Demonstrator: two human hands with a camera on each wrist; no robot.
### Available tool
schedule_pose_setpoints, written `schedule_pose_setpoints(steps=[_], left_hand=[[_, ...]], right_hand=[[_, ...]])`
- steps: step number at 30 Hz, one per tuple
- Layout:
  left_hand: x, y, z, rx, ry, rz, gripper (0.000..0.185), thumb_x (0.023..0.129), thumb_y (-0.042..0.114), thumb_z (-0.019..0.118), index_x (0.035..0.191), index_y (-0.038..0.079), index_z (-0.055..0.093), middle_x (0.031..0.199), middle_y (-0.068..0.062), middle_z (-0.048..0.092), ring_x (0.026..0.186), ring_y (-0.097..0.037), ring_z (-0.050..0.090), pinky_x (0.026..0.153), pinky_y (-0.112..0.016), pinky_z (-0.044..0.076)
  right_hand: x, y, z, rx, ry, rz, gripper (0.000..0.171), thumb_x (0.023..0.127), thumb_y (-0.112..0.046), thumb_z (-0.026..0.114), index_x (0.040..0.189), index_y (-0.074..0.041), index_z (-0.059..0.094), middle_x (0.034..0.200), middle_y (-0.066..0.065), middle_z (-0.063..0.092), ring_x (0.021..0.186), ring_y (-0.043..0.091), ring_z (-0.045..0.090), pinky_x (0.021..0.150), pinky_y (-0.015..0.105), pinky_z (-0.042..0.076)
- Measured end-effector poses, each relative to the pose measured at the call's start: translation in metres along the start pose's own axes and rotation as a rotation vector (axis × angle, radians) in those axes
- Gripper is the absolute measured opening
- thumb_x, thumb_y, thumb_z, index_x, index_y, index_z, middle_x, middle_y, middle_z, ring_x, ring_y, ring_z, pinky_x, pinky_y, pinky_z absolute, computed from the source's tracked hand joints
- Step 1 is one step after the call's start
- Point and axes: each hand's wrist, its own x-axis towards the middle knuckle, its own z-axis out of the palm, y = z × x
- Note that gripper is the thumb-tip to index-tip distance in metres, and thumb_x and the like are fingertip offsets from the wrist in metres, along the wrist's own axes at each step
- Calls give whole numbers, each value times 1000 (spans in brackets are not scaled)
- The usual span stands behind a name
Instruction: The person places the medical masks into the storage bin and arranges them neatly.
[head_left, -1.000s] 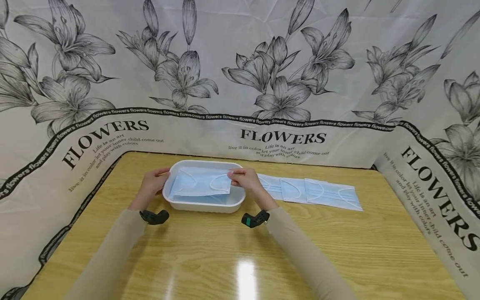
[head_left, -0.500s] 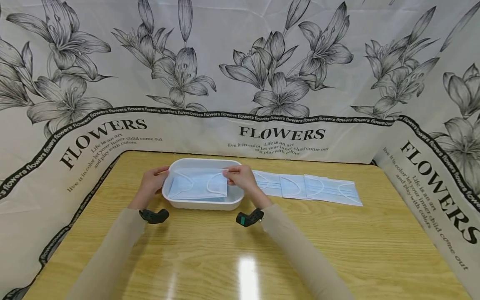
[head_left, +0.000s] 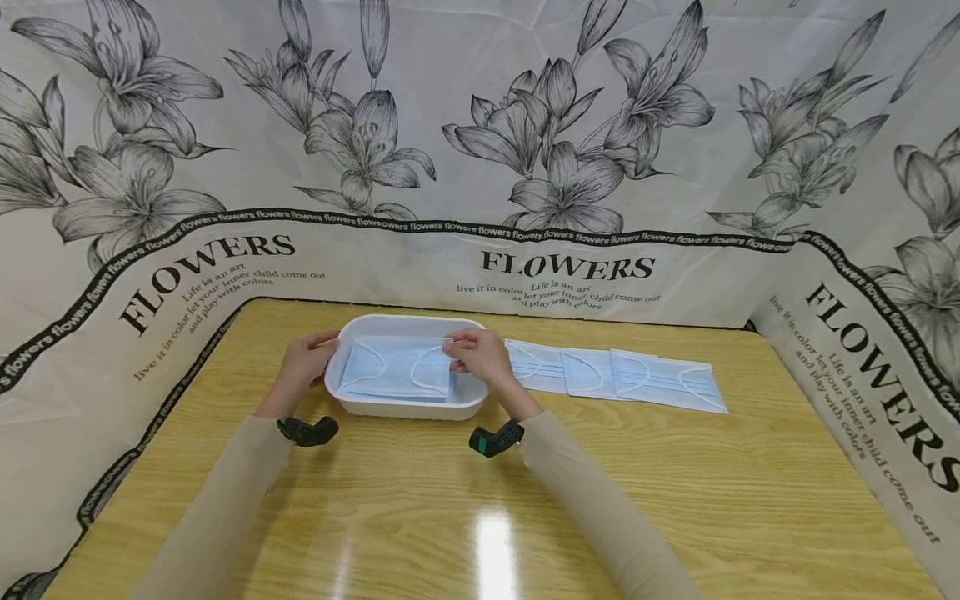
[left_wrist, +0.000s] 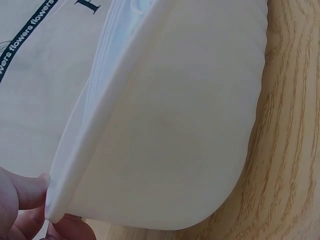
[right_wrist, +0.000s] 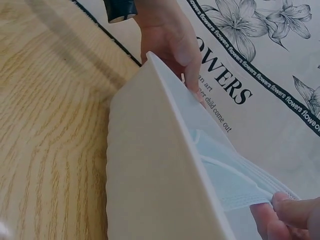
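Near the desk's far edge (head_left: 288,308), left fingers (left_wrist: 74,231) clamp a white tray (head_left: 405,410); right fingers (right_wrist: 295,212) pinch a blue mask (head_left: 397,367) inside.

Above the gripping right hand (head_left: 482,357), I see free air.
Around its grip stands the white tray (head_left: 408,410); leftward, the left hand (head_left: 304,363) blocks one end; rightward lie flat masks (head_left: 585,375).

On the table (head_left: 675,500), toward eleven o'clock, a tray (head_left: 408,410) with face masks (head_left: 396,368) inside; at its nine, the left hand (head_left: 306,364); at its three, the right hand (head_left: 482,358), then a row of loose masks (head_left: 615,375); behind, at twelve, cloth (head_left: 405,196).
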Motion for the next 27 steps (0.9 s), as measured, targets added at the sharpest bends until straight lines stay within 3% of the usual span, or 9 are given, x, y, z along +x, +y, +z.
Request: schedule_pose_setpoints(steps=[6, 12, 17, 22, 27], left_hand=[[0, 2, -1, 10, -2, 5, 46, 101, 26, 45, 143, 9, 45, 138, -19, 50, 82, -8, 55, 61, -20, 48], [2, 2, -4, 24, -40, 25, 47, 101, 27, 45, 145, 10, 43, 141, -20, 47, 103, -19, 56, 66, -21, 50], [1, 1, -7, 32, -68, 33, 47, 102, 27, 44, 146, 11, 41, 143, -19, 46, 113, -24, 54, 69, -21, 50], [2, 1, -7, 42, -68, 34, 47, 102, 26, 43, 146, 11, 41, 143, -20, 46, 112, -24, 55, 68, -21, 50], [3, 1, -6, 35, -71, 36, 47, 102, 26, 44, 146, 11, 41, 143, -19, 46, 112, -24, 55, 68, -21, 50]], right_hand=[[1, -1, 1, -78, -18, -5, 24, 87, -24, 72, 104, -8, 71, 93, 8, 75, 56, 6, 64, 66, 31, 57], [0, -1, 1, -74, -23, -3, 22, 85, -25, 73, 101, -9, 73, 87, 6, 75, 58, 8, 65, 62, 26, 55], [0, 1, -1, -62, -21, -18, 21, 89, -17, 69, 106, -6, 73, 88, 12, 74, 58, 5, 63, 64, 26, 55], [1, 3, -1, -74, -28, -15, 21, 91, -14, 66, 109, -4, 71, 93, 13, 74, 57, 2, 62, 58, 19, 51], [0, 5, -1, -93, -28, -43, 19, 90, -15, 67, 105, -4, 70, 90, 12, 74, 60, 7, 65, 59, 24, 54]])
